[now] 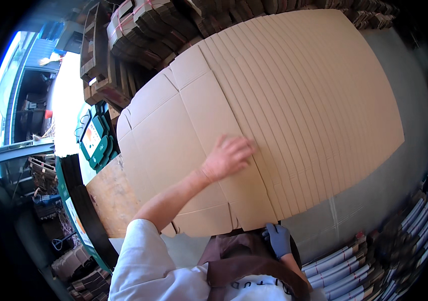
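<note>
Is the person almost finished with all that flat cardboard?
Done: many flat brown cardboard sheets lie fanned out, overlapping. In hand: the bare left hand presses on the top flat box blank, while the blue-gloved right hand grips its near edge. Left: no box is folded up yet.
</note>
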The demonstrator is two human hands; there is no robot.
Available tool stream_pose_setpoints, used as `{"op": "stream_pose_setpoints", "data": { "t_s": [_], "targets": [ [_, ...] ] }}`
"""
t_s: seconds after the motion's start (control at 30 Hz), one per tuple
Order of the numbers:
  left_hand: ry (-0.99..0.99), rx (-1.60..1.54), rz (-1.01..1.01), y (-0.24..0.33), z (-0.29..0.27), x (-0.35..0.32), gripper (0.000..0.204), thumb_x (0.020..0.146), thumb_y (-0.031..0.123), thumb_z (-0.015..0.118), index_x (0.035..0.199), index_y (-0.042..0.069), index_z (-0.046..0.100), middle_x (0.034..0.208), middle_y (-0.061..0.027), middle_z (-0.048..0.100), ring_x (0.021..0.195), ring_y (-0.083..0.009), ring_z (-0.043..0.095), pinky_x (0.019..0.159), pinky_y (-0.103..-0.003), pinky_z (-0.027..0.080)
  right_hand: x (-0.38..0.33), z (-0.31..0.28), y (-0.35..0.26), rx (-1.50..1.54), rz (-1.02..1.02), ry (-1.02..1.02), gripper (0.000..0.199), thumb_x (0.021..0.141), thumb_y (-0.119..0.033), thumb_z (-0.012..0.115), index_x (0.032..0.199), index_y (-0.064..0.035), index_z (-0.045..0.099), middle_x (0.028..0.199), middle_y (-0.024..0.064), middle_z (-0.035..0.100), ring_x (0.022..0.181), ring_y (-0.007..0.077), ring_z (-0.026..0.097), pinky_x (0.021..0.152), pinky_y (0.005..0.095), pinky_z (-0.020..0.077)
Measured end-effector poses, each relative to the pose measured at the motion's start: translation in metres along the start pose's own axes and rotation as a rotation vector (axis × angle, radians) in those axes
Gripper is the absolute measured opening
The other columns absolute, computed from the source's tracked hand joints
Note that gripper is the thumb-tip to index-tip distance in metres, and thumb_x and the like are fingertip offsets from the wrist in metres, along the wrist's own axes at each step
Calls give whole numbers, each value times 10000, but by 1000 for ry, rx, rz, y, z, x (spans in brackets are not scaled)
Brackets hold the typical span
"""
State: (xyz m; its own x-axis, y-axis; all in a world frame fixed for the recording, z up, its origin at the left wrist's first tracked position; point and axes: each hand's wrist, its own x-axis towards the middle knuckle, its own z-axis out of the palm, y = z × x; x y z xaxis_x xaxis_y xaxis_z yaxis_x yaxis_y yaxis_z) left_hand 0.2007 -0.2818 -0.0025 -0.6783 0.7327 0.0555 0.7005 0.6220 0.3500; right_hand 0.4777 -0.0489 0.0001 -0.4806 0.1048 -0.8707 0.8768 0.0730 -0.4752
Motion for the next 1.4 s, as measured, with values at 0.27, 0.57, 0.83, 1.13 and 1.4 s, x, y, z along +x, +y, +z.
{"op": "stream_pose_setpoints", "data": {
  "t_s": [0.27, 0.57, 0.83, 1.13, 1.4],
  "targets": [
    [335, 213, -659, -282, -47, 50, 626, 894, 354, 690, 1452, 175, 468, 1526, -87, 432, 1401, -322, 393, 1104, -551, 345, -3, 7, -5, 152, 118, -22, 334, 1012, -229, 553, 861, 46, 666, 748, 117, 708, 581, 132, 610, 560, 292, 510],
    [75, 80, -987, -340, -71, 66, 601, 887, 559, 600, 1374, 207, 581, 1314, -76, 650, 1246, -303, 574, 994, -541, 431, -6, 8, -12, 228, 201, -3, 359, 1022, -250, 546, 878, 49, 681, 744, 105, 714, 583, 125, 627, 557, 282, 521],
    [197, 108, -915, -348, -79, 62, 549, 883, 554, 618, 1246, 144, 640, 1179, -82, 694, 1151, -285, 626, 946, -473, 469, -9, 6, -13, 143, 178, -32, 360, 1025, -248, 547, 877, 51, 680, 734, 107, 712, 582, 125, 630, 548, 285, 521],
    [274, 22, -969, -336, -90, 75, 497, 873, 462, 671, 1147, 47, 664, 1068, -134, 726, 1050, -312, 673, 914, -408, 512, -14, 2, -23, 181, 212, -57, 354, 1024, -240, 554, 876, 57, 676, 737, 116, 711, 587, 131, 633, 555, 285, 525],
    [338, 7, -966, -341, -85, 76, 493, 865, 444, 686, 1136, 32, 674, 1023, -146, 733, 1030, -310, 681, 914, -400, 511, -13, 0, -23, 237, 216, -91, 359, 1027, -247, 545, 880, 53, 675, 759, 112, 716, 606, 125, 635, 568, 281, 525]
  ]
}}
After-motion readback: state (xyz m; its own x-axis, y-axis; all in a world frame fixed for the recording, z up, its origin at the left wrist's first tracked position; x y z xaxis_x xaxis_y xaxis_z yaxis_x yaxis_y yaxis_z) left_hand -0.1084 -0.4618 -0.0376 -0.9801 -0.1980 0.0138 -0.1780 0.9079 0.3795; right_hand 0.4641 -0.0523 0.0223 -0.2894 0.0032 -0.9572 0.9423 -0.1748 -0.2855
